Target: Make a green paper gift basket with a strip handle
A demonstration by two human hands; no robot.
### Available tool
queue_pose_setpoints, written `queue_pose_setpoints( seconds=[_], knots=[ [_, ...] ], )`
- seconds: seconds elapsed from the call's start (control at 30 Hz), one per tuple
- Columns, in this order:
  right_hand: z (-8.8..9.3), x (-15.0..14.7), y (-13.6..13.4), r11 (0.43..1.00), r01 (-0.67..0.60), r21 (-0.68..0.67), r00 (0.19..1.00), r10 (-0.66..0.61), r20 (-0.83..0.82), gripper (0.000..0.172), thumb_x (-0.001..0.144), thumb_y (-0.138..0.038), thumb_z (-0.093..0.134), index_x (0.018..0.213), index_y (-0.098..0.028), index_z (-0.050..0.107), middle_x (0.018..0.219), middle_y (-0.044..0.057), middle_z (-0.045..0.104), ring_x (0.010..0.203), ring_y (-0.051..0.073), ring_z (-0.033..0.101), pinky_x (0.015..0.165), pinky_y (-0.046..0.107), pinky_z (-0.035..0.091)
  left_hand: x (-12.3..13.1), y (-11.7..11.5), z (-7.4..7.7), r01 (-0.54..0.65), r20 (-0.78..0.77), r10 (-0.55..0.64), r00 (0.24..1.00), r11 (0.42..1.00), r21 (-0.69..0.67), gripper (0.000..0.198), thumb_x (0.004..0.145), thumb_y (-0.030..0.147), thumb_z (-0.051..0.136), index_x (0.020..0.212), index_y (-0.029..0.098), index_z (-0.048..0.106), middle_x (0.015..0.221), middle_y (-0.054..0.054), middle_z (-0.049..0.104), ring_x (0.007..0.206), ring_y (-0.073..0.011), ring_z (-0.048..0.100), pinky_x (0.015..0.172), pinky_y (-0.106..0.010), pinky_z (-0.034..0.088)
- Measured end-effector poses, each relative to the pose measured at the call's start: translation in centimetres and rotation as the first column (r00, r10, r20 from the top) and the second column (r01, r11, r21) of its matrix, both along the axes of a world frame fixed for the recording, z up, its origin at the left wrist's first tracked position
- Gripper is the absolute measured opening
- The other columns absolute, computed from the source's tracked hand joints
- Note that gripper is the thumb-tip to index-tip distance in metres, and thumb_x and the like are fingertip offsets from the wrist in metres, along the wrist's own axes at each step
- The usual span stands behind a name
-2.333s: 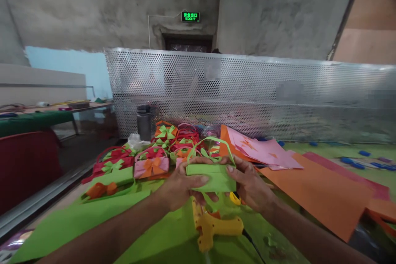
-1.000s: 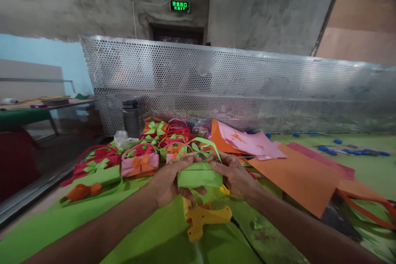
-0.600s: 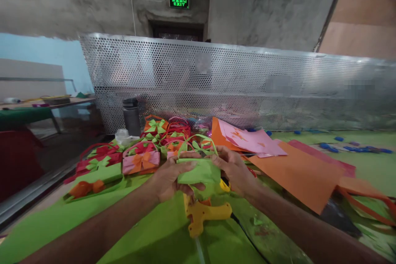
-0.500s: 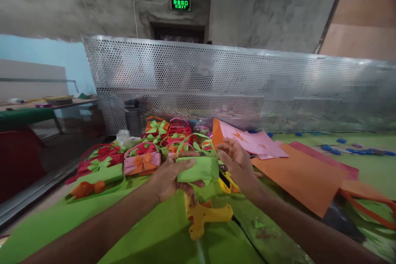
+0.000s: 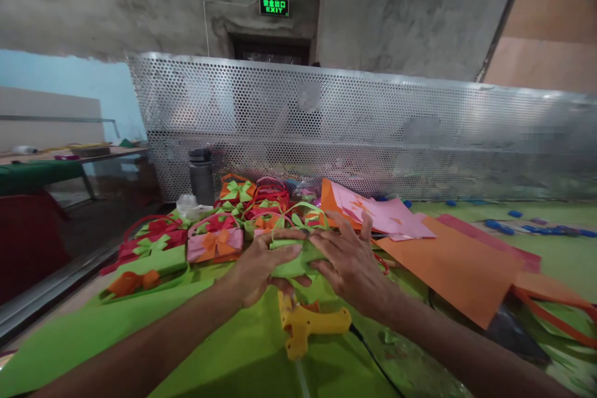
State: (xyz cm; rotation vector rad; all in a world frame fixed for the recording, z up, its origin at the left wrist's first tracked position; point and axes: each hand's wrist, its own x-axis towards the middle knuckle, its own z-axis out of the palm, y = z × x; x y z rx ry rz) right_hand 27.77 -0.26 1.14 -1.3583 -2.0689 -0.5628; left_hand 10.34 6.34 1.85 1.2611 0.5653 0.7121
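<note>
A small light green bag (image 5: 290, 266) with a thin green handle is held up at the middle of the view. My left hand (image 5: 261, 264) grips its left side, thumb across the front and fingers beneath. Against the bag's right side and top rests my right hand (image 5: 347, 258), its fingers spread. Just below the hands lies a yellow glue gun (image 5: 310, 323) with a black cord, on green sheet material (image 5: 224, 348).
Finished bags with bows, among them a pink one (image 5: 215, 244), stand at the left behind a dark bottle (image 5: 201, 177). Orange sheets (image 5: 459, 261) and pink sheets (image 5: 396, 214) lie right. A perforated metal panel (image 5: 270, 106) rises behind.
My right hand has moved left and down from beside the handle onto the bag, and its fingers have spread. The left hand keeps its hold.
</note>
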Motion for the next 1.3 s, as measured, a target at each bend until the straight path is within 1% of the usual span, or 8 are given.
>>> queue_pose_setpoints(
  seconds=[0.23,0.4,0.6,0.73,0.9,1.0,1.1,1.3],
  knots=[
    [0.4,0.1,0.0,0.991,0.019,-0.129,0.997,-0.029,-0.077,0.022,0.084,-0.024,0.051,0.105,-0.022,0.053,0.109,0.007,0.061,0.119,0.03,0.037,0.099,0.061,-0.002,-0.2,0.0,0.2,0.051,-0.046,-0.05,0.998,0.998,0.026,0.043,0.073,0.03,0.066,0.111,0.015,0.053,0.075,-0.009,0.07,0.056,-0.0238,0.068,0.037,-0.022,0.051],
    [0.7,-0.2,-0.1,0.985,0.014,-0.173,0.996,-0.03,-0.089,0.01,0.084,-0.016,0.046,0.091,-0.019,0.052,0.091,0.007,0.063,0.104,0.026,0.047,0.098,0.061,0.002,-0.3,-0.3,0.4,0.049,-0.11,-0.032,0.993,0.987,0.154,0.035,0.07,0.031,0.07,0.1,0.016,0.06,0.107,-0.011,0.063,0.059,-0.019,0.069,0.041,-0.022,0.054],
    [1.0,-0.2,-0.4,0.981,-0.07,-0.182,0.994,0.053,-0.101,0.018,0.081,-0.019,0.055,0.098,-0.023,0.051,0.099,0.002,0.062,0.105,0.024,0.046,0.099,0.055,0.004,-0.2,-0.2,0.4,0.07,-0.035,-0.07,0.997,0.997,0.014,0.043,0.076,0.029,0.063,0.115,0.017,0.052,0.077,-0.009,0.07,0.058,-0.0234,0.069,0.04,-0.023,0.053],
    [1.4,-0.1,-0.4,0.957,-0.16,-0.243,0.982,0.131,-0.133,0.035,0.073,-0.02,0.065,0.105,-0.025,0.051,0.107,0.001,0.06,0.104,0.022,0.049,0.1,0.049,0.011,-0.4,0.2,0.5,0.077,-0.023,-0.078,0.997,0.997,-0.025,0.044,0.078,0.027,0.06,0.12,0.018,0.049,0.078,-0.01,0.071,0.056,-0.0229,0.068,0.039,-0.024,0.053],
    [1.5,-0.2,0.0,0.955,-0.18,-0.235,0.971,0.135,-0.196,0.028,0.073,-0.014,0.062,0.099,-0.022,0.057,0.101,0.004,0.062,0.097,0.022,0.053,0.093,0.044,0.025,-0.5,0.9,0.2,0.119,-0.006,-0.121,0.993,0.987,-0.108,0.034,0.081,0.032,0.055,0.11,0.014,0.055,0.08,-0.013,0.071,0.058,-0.0235,0.069,0.04,-0.025,0.053],
    [1.4,0.2,0.4,0.942,-0.255,-0.217,0.907,0.155,-0.392,0.026,0.071,-0.013,0.061,0.096,-0.021,0.06,0.099,0.004,0.063,0.096,0.023,0.053,0.092,0.044,0.026,-0.5,1.2,0.0,0.141,0.036,-0.138,0.99,0.98,-0.137,0.036,0.082,0.041,0.051,0.102,0.012,0.058,0.082,-0.014,0.07,0.061,-0.0244,0.069,0.043,-0.027,0.053],
    [1.3,0.8,0.8,0.93,-0.306,-0.204,0.804,0.138,-0.578,0.028,0.07,-0.016,0.061,0.097,-0.021,0.061,0.1,0.005,0.062,0.095,0.023,0.053,0.087,0.042,0.032,-0.4,1.2,0.1,0.124,0.08,-0.121,0.989,0.992,-0.03,0.038,0.077,0.044,0.057,0.101,0.014,0.057,0.085,-0.013,0.07,0.063,-0.0228,0.068,0.047,-0.027,0.053],
    [0.7,1.3,1.6,0.868,-0.446,-0.217,0.617,0.122,-0.778,0.028,0.073,-0.028,0.061,0.099,-0.02,0.057,0.094,0.004,0.062,0.085,0.019,0.057,0.072,0.032,0.044,0.4,-0.2,0.3,0.066,0.111,-0.103,0.989,0.953,0.297,0.045,0.058,0.017,0.077,0.099,0.016,0.061,0.092,-0.008,0.069,0.082,-0.0219,0.065,0.069,-0.03,0.053]
  ],
)
